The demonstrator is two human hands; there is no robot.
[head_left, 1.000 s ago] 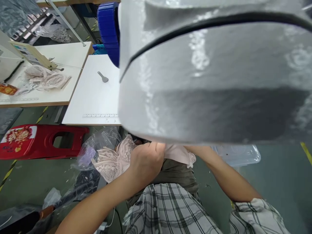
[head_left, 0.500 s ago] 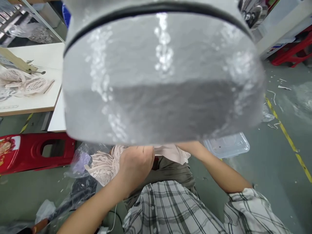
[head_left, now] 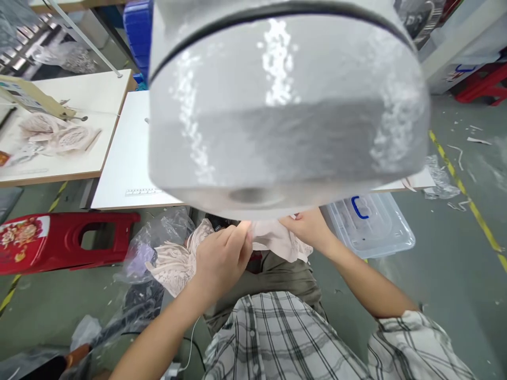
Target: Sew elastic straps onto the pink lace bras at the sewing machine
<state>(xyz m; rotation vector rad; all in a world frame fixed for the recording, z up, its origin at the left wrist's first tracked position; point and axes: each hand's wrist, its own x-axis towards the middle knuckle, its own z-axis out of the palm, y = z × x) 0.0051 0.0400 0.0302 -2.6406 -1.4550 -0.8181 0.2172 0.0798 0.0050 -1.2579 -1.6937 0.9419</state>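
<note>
Pale pink lace fabric (head_left: 273, 240) stretches between my two hands above my lap, under the edge of a large grey, rounded machine body (head_left: 285, 137). My left hand (head_left: 225, 253) is closed on it, thumb and fingers pinched together near the middle. A gathered lace part (head_left: 174, 264) of the same colour hangs out to the left of that hand. At the right end my right hand (head_left: 307, 229) pinches the cloth between thumb and fingers. The machine body covers whatever lies just beyond my fingertips.
A white worktable (head_left: 122, 153) runs behind the machine body. More lace pieces (head_left: 59, 134) lie on the left table beside a cream-coloured machine. A red stool (head_left: 103, 240) and clear plastic bags (head_left: 158, 237) are at left; a clear lidded plastic box (head_left: 372, 227) is at right.
My view has shifted, so the machine body sits higher and more of the worktable, box and right hand shows. Both hands still hold the lace fabric.
</note>
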